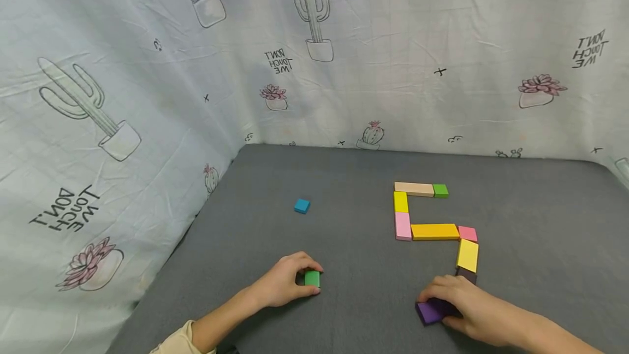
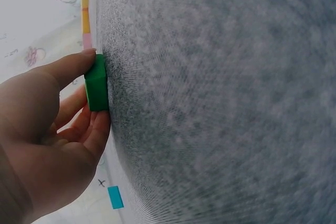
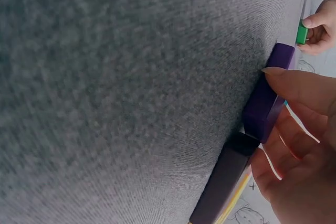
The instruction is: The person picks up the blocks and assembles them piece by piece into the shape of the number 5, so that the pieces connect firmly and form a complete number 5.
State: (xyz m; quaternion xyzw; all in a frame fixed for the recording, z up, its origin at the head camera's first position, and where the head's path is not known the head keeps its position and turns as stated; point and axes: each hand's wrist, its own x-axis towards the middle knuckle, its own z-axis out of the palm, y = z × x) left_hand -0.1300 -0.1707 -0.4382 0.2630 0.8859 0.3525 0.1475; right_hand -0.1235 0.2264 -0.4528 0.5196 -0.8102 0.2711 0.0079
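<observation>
My left hand (image 1: 281, 284) pinches a small green block (image 1: 312, 278) between thumb and fingers, low at the grey tabletop. In the left wrist view the green block (image 2: 96, 83) stands between the thumb above and the fingertips below. Over on the right, my right hand (image 1: 474, 308) grips a long purple block (image 1: 430, 312), part of which the hand covers. One end of the purple block (image 3: 262, 103) comes right up to the end of a black block (image 3: 219, 182), at an angle to it. The black block (image 1: 466, 275) continues from a light yellow block (image 1: 467, 255).
Beyond the light yellow block, a bent line of blocks runs through a coral one (image 1: 468, 233), an orange one (image 1: 434, 231), pink (image 1: 403, 226), yellow (image 1: 400, 201), beige (image 1: 414, 189) and bright green (image 1: 440, 190). A blue block (image 1: 302, 206) lies apart. Printed cloth (image 1: 344, 81) hangs behind the table.
</observation>
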